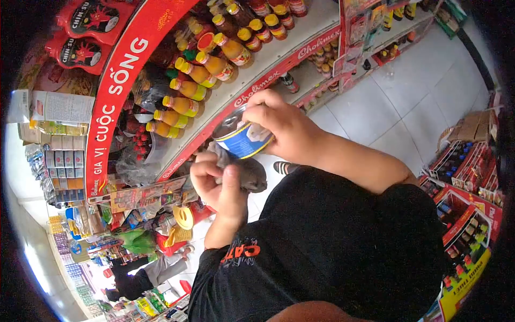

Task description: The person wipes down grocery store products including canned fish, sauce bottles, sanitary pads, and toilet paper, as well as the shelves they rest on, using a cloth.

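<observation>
My right hand (279, 123) grips a short round tin can (242, 140) with a blue, white and yellow label, its fingers over the rim and side. The can is tilted, and its metal end faces up toward the shelves. Just below it, my left hand (217, 185) has its fingers closed on a grey cloth (249, 174). Part of the cloth is bunched up against the lower edge of the can, and some of it hangs beside the hand.
Beyond my hands, a shelf with a red edge strip (263, 86) carries rows of yellow-capped sauce bottles (217, 65). Red bottle packs (86, 51) stand at upper left. Crates of bottles (464, 241) are at right. Another person (142, 276) is farther off at lower left.
</observation>
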A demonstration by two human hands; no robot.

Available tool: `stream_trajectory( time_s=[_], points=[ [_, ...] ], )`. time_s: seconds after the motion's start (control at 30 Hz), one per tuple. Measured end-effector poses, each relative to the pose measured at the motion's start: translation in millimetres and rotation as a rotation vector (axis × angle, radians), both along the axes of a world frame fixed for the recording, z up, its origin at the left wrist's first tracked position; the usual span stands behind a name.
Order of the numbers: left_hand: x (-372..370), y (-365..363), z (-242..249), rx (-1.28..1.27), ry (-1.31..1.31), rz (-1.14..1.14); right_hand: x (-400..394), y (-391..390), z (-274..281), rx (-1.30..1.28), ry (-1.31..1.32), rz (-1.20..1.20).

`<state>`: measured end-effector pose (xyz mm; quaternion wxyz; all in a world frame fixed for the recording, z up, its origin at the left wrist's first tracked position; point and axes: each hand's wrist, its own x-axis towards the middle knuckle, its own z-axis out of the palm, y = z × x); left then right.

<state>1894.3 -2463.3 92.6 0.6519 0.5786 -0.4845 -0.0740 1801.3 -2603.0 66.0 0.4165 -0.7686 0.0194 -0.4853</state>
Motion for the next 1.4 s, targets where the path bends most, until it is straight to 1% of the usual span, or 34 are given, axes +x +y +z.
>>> stream_trajectory(
  time_s=[0.03,0.07,0.1,0.13,0.2,0.27,0.3,0.33,0.4,0.43,0.47,0.53,0.57,0.67,0.7,0.73,0.77,0.8,0.83,0.87,0.9,0.93,0.97,1.0,1.03,1.07,1.13,1.17,1.23,1.27,1.3,1.33,1.4],
  points=[
    [-2.1,-2.3,2.3,-0.004,-0.066,0.050,0.7,0.7,-1.6,-0.021,0.005,0.008],
    [0.3,-6.4,2.7,-0.084,-0.037,0.127,1.1,1.2,-2.3,-0.043,0.011,0.018],
    [4.0,-11.0,3.5,-0.164,-0.007,0.207,-2.0,7.7,0.7,-0.110,0.034,-0.029],
    [6.0,-12.8,4.0,-0.244,0.021,0.285,-2.9,14.0,0.5,-0.114,0.029,0.026],
    [3.8,-7.4,3.7,-0.202,-0.142,0.275,-4.0,19.4,2.0,-0.083,0.001,0.059],
    [0.6,1.2,3.3,-0.165,-0.303,0.266,-7.0,15.9,1.2,-0.150,0.117,-0.009],
    [-0.5,5.7,7.2,-0.031,-0.585,0.214,-8.1,14.0,0.7,-0.184,0.176,-0.041],
    [-9.9,3.7,13.7,0.065,-0.706,0.127,-7.3,14.6,-1.8,-0.175,0.213,-0.063],
    [-8.6,-7.5,4.3,0.076,-0.871,0.176,-4.8,15.8,-10.6,-0.159,0.288,-0.113],
    [3.5,-10.3,-2.0,0.017,-0.879,0.246,-5.5,17.4,-12.5,-0.192,0.343,-0.136],
    [15.7,-13.4,-12.2,-0.102,-0.742,0.265,-6.9,17.1,-12.4,-0.184,0.332,-0.147],
    [23.6,-18.1,-11.6,-0.070,-0.575,0.281,-9.4,18.7,-11.5,-0.161,0.313,-0.163],
    [26.2,-16.7,-15.2,-0.045,-0.568,0.260,-11.3,18.4,-9.8,-0.177,0.306,-0.163],
    [25.5,-8.7,-14.5,-0.104,-0.642,0.287,-18.1,23.8,-7.6,-0.259,0.286,-0.152],
    [25.9,-5.9,-16.5,-0.153,-0.537,0.347,-19.5,27.3,-6.6,-0.251,0.236,-0.086],
    [32.7,1.6,-18.9,-0.075,-0.492,0.446,-20.7,31.4,-5.1,-0.242,0.185,-0.022],
    [38.7,2.3,-16.9,-0.001,-0.431,0.441,-22.3,35.3,-2.7,-0.236,0.134,0.039],
    [45.1,0.8,-14.9,0.069,-0.368,0.435,-24.5,39.1,0.8,-0.321,0.154,0.096],
    [55.7,4.8,-23.1,0.098,-0.173,0.357,-26.1,45.1,6.1,-0.305,0.150,0.195],
    [62.9,10.7,-24.5,0.156,-0.168,0.251,-27.1,50.9,11.5,-0.291,0.145,0.289],
    [63.8,14.8,-26.4,0.147,-0.025,0.044,-28.6,54.7,15.1,-0.240,0.145,0.359],
    [65.2,20.8,-28.0,0.143,0.116,-0.164,-25.6,57.3,16.7,-0.259,0.073,0.313],
    [77.9,32.2,-27.2,0.321,0.005,-0.338,-20.6,59.1,18.4,-0.277,0.000,0.269],
    [76.3,41.6,-33.6,0.231,0.063,-0.456,-15.6,61.9,19.4,-0.295,-0.072,0.228],
    [69.9,49.2,-33.8,0.235,0.134,-0.508,-7.9,67.6,6.2,-0.290,-0.013,0.209],
    [72.5,57.6,-33.3,0.291,0.216,-0.507,-2.8,73.5,4.3,-0.251,-0.013,0.211],
    [83.4,81.2,-28.4,0.451,0.406,-0.415,10.7,88.9,3.6,-0.165,-0.014,0.235],
    [86.4,95.2,-23.9,0.513,0.438,-0.377,18.4,96.8,0.7,-0.152,-0.006,0.307],
    [92.5,120.0,-16.6,0.549,0.280,-0.372,34.0,115.6,-1.0,-0.134,-0.026,0.369],
    [94.7,135.4,-17.2,0.506,0.248,-0.371,40.6,125.3,-2.7,-0.125,-0.029,0.408],
    [95.9,152.6,-19.3,0.466,0.217,-0.363,46.7,134.3,-3.5,-0.146,0.014,0.369],
    [94.5,166.8,-24.5,0.438,0.334,-0.327,53.4,143.5,-8.6,-0.190,0.038,0.293],
    [99.2,187.8,-38.1,0.264,0.302,-0.212,67.9,165.9,-12.8,0.098,0.106,0.322]
  ],
)
